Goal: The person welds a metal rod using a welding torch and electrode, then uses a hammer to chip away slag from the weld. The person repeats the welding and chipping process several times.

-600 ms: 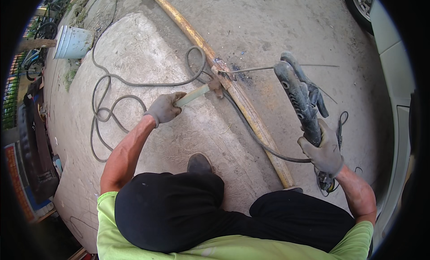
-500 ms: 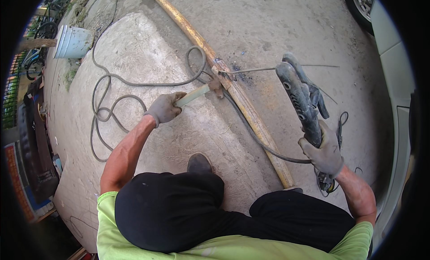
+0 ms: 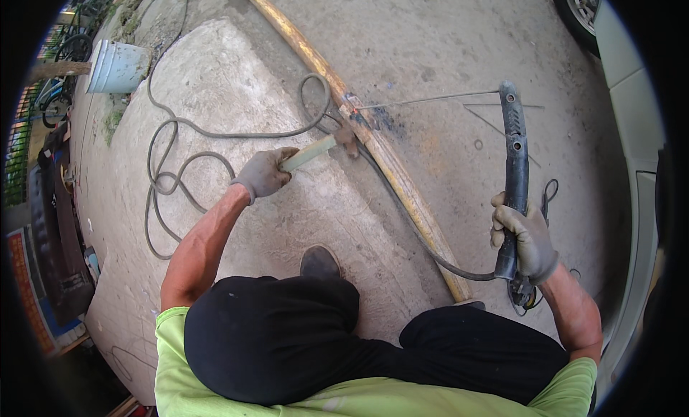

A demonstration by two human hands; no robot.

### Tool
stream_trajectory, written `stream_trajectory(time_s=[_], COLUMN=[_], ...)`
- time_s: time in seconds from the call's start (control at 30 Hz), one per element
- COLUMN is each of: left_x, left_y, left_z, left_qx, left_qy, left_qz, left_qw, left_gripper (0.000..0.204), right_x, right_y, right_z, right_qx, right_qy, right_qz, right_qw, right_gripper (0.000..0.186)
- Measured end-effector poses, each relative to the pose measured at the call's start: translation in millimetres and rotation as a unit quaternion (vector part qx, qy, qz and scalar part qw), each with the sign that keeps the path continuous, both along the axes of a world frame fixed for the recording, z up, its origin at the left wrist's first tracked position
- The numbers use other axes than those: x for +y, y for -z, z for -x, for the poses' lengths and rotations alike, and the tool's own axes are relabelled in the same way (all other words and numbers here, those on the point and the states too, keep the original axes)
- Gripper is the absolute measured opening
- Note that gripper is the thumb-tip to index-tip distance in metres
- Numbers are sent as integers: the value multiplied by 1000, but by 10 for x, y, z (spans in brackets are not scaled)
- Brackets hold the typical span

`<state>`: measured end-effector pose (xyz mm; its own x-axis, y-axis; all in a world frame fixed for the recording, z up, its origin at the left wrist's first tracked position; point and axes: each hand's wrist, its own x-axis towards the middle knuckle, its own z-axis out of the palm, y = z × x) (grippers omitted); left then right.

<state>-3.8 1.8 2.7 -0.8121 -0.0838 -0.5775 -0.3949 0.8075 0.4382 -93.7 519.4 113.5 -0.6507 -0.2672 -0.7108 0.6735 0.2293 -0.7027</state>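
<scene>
In a grey glove, my left hand [image 3: 263, 175] grips the pale handle of a hammer [image 3: 310, 153]. Its rusty head lies beside a long yellow, rust-worn pipe [image 3: 405, 184]. My gloved right hand [image 3: 527, 239] is wrapped round a black welding electrode holder [image 3: 515, 148], which points away from me. From the holder's far end a thin welding rod [image 3: 430, 99] runs left to a dark joint [image 3: 352, 105] on the pipe. A small orange glow shows at the joint, by the rod's tip. A thick cable [image 3: 459, 272] leaves the holder's near end.
The grey cable [image 3: 237, 136] lies in loops on the raised concrete at left. Beyond it a light blue bucket [image 3: 118, 67] lies tipped over. Two loose thin rods [image 3: 495, 123] are on the ground past the pipe. A pale vehicle [image 3: 631, 80] stands along the right.
My right hand has turned the electrode holder and shifted it right. The rod stretches out further from joint to holder, and a glow has appeared there. My left hand stays put with the hammer.
</scene>
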Motion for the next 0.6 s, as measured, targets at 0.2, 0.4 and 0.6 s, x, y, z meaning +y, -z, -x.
stream_trajectory(time_s=[0.2, 0.4, 0.6], left_x=[34, -24, 15], left_y=[-65, 35, 7], left_z=[40, -24, -4], left_qx=[-25, -2, 3], left_qy=[-11, -10, -7], left_qz=[0, -15, -9], left_qw=[1000, 1000, 1000], left_gripper=[69, 72, 69], right_x=[-27, 19, 44], right_y=[-3, -49, 19], right_z=[-7, -6, 34], right_qx=[38, 62, 476], right_qy=[-27, -73, -323], right_qz=[-20, -53, -129], right_qw=[999, 994, 808], right_gripper=[29, 28, 31])
